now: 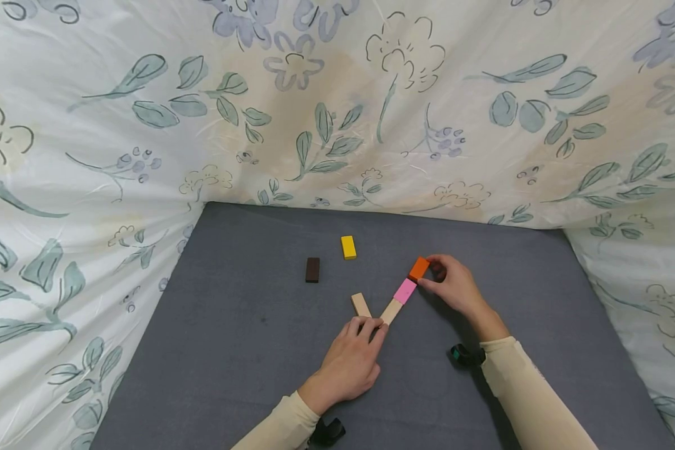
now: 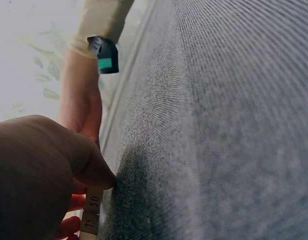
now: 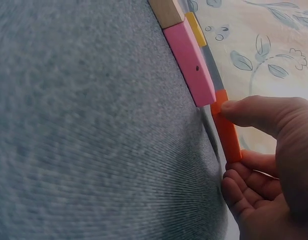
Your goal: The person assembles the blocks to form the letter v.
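Observation:
My right hand pinches an orange block between thumb and fingers, at the upper end of a slanting row. Below it in that row come a pink block and a plain wooden block. In the right wrist view the orange block is right by the end of the pink block. My left hand holds the row's lower end, its fingertips covering part of the wood. Pale wooden pieces with printed numbers show between its thumb and fingers in the left wrist view.
Another plain wooden block leans the other way beside the row, near the left fingertips. Farther back lie a yellow block and a dark brown block. A grey cloth covers the table, with flowered fabric rising behind.

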